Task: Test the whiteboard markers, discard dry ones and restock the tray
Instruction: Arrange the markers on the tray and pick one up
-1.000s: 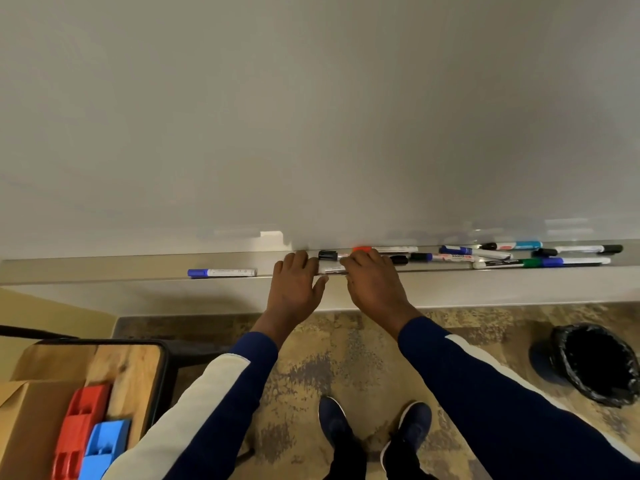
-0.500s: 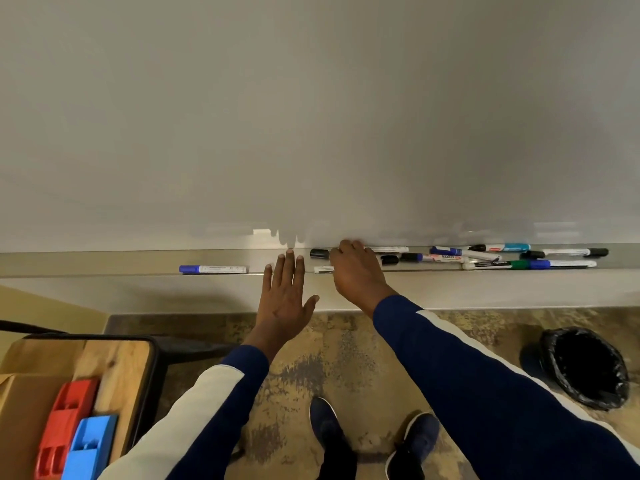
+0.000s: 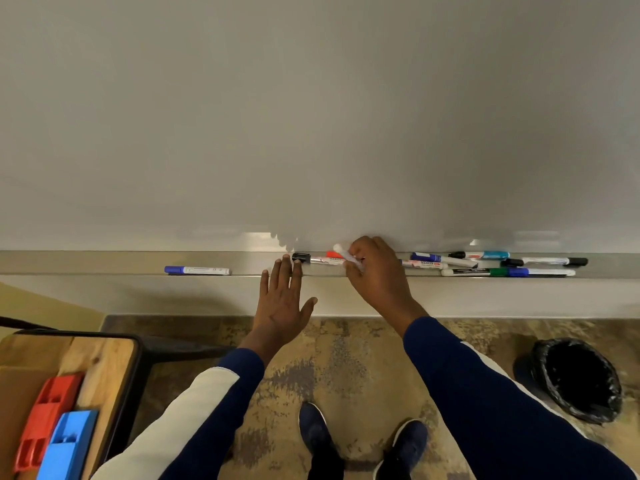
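my right hand (image 3: 379, 275) has its fingers (image 3: 360, 251) curled round a white marker (image 3: 341, 251). its long body points up and left, toward my flat, empty left hand (image 3: 282, 303) just beside it.

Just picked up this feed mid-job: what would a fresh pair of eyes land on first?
The right hand holds a white marker tilted over the tray, mid-frame, under a blank whiteboard. The left hand is flat and open beside it, fingertips at the tray's edge. To the right, there is a jumble of markers in the tray, with a black-lined bin on the floor below.
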{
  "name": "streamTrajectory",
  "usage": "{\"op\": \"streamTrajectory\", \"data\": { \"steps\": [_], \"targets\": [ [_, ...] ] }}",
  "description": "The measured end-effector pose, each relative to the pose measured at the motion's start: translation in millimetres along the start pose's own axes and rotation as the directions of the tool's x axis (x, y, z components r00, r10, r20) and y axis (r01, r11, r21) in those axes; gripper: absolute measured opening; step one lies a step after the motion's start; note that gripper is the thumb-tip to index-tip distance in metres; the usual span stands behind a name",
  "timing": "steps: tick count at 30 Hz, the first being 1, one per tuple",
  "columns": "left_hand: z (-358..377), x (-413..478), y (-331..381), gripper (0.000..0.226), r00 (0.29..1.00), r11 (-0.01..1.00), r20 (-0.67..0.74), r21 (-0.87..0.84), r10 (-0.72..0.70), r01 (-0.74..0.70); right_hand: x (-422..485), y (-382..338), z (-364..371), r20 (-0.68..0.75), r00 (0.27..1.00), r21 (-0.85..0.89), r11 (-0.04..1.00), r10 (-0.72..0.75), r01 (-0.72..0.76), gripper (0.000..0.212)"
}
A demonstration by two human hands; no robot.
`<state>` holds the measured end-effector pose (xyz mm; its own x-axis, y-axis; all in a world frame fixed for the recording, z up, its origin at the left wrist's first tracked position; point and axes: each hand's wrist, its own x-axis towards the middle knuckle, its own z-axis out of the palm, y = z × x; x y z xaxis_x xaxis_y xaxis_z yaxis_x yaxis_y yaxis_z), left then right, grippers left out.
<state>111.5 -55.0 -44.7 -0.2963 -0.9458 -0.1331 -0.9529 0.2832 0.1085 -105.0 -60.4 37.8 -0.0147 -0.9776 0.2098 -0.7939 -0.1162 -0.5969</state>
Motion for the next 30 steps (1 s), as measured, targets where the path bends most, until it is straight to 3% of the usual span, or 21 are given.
{"op": "streamTrajectory", "data": {
  "steps": [5,10,15,19,23,30],
  "targets": [
    [-6,4,33,0.083,1.0,0.999,-0.026,-0.032,0.014,-0.014,-9,30,-38,-0.052,0.977,0.226,0.956,0.205,-0.189,0.017],
    [-13,5,66,0.083,1.0,0.999,0.002,-0.027,0.027,-0.027,-16,41,-74,0.003,0.92,0.424,0.833,0.391,-0.355,0.015],
    [-38,12,102,0.082,0.99,0.994,-0.092,-0.034,0.104,-0.108,-19,39,-113,0.105,0.875,0.739,0.552,0.473,-0.387,0.009],
    [-74,19,130,0.08,0.958,0.979,-0.216,-0.033,0.191,-0.203,-20,22,-159,0.12,0.905,0.908,0.324,0.408,-0.267,0.008],
    [-127,21,154,0.076,0.874,0.95,-0.405,-0.037,0.27,-0.31,-22,-3,-212,0.112,0.939,0.983,0.1,0.325,-0.152,0.007],
    [-258,26,198,0.066,0.594,0.894,-0.716,0.094,0.367,-0.438,-5,-50,-305,-0.077,0.996,0.997,-0.004,0.04,0.077,0.037]
  ]
}}
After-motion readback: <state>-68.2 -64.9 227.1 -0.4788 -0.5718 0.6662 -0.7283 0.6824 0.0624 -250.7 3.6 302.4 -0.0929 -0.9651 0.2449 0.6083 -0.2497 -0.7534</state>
